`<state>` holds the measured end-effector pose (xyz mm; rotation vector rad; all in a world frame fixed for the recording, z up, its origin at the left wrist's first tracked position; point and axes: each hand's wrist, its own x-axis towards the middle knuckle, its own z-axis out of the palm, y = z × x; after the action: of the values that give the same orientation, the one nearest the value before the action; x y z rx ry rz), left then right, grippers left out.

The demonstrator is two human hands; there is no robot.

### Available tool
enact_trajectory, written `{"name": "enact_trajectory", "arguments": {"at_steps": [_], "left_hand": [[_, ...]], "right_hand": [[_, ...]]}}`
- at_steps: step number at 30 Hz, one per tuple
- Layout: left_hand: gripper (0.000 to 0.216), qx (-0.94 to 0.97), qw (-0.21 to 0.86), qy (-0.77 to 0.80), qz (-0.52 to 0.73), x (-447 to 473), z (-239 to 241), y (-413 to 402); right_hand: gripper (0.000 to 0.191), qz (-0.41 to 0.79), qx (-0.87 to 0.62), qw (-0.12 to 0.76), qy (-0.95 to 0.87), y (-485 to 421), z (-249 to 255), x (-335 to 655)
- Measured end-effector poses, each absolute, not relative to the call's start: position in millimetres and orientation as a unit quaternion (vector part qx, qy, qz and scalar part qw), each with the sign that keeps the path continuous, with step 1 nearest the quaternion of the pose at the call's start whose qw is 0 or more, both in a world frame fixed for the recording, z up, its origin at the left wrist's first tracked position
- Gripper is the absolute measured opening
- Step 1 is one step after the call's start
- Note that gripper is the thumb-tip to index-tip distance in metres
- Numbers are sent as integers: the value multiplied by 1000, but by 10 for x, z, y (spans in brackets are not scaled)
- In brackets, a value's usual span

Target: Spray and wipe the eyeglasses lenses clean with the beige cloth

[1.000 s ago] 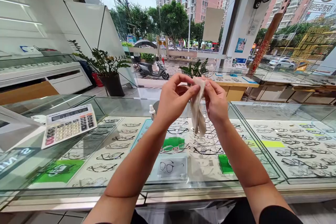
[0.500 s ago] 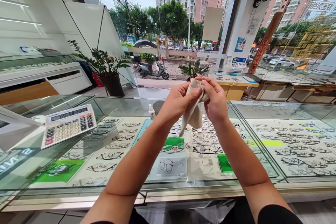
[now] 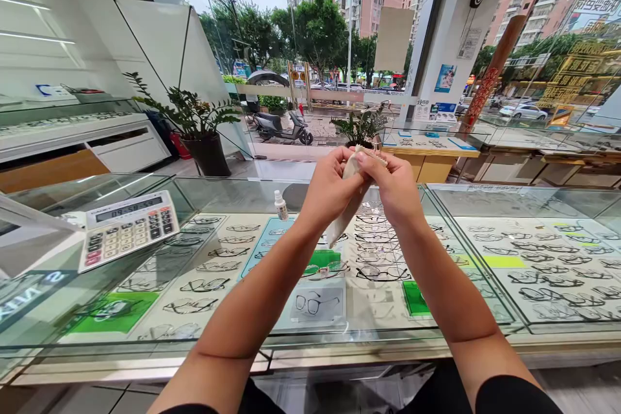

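A pale beige cloth with a zigzag-cut edge is bunched between my two hands above the glass counter. My left hand is closed round its left side, with the lower part of the cloth hanging below the fingers. On the other side, my right hand pinches the upper edge, thumb pressed against it close to the left fingers. Something thin and wire-like shows just above the right fingers, but what the folds may wrap is hidden. Under the glass beneath my hands lie rows of eyeglasses.
A white calculator stands on the counter at the left. A small white spray bottle is just left of my hands. The glass display counter spans the front. Beyond it are a potted plant and a glass door.
The cloth has been folded over and hangs narrower below my hands. My right thumb has shifted left along its top edge, and the hands are closer together.
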<state>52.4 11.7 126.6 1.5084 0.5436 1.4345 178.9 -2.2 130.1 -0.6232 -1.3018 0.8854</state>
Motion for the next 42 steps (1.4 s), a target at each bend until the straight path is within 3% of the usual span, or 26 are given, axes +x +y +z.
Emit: {"name": "enact_trajectory", "arguments": {"at_steps": [7, 14, 24, 32, 42], "left_hand": [[68, 643, 505, 222, 531, 387, 1333, 198], [38, 690, 475, 190, 511, 189, 1388, 384], [38, 688, 518, 150, 485, 199, 1281, 549], [31, 777, 391, 129, 477, 129, 1267, 553], [31, 830, 257, 166, 467, 118, 1263, 527]], "right_hand": [[36, 359, -306, 668, -575, -1, 1277, 1840], [47, 291, -335, 651, -616, 1, 1354, 1978], [51, 298, -367, 604, -641, -89, 1425, 2056], [44, 379, -396, 543, -636, -109, 1442, 2153], [40, 377, -402, 515, -656, -92, 1459, 2220]]}}
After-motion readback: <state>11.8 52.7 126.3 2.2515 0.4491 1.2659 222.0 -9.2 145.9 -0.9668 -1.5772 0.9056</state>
